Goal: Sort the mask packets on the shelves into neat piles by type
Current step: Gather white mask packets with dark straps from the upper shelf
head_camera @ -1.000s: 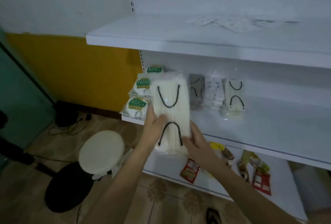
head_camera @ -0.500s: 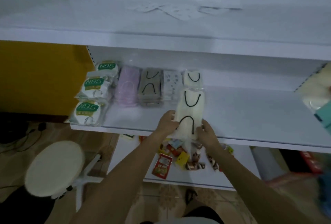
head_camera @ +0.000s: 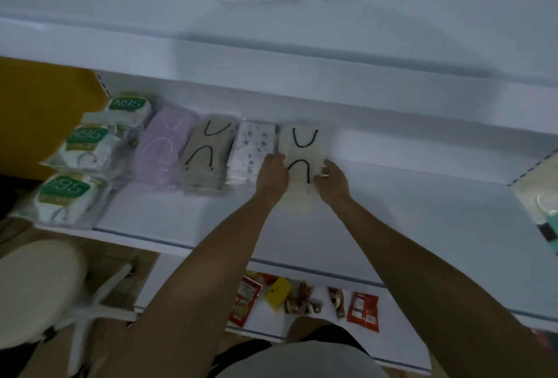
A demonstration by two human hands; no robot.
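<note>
Left grip [head_camera: 271, 176] & right grip [head_camera: 332, 181] each pinch a side edge of the cream plastic mask pkt w/ black loops [head_camera: 302, 151] — prob. to square it beside the white speckled packet pile [head_camera: 255, 148].

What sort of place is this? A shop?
Most likely a small shop, or its stockroom: white display shelving, packaged masks laid in rows by type, from N95 packs to the cream mask packet held by the left hand and right hand, and snack sachets lower down.
</note>
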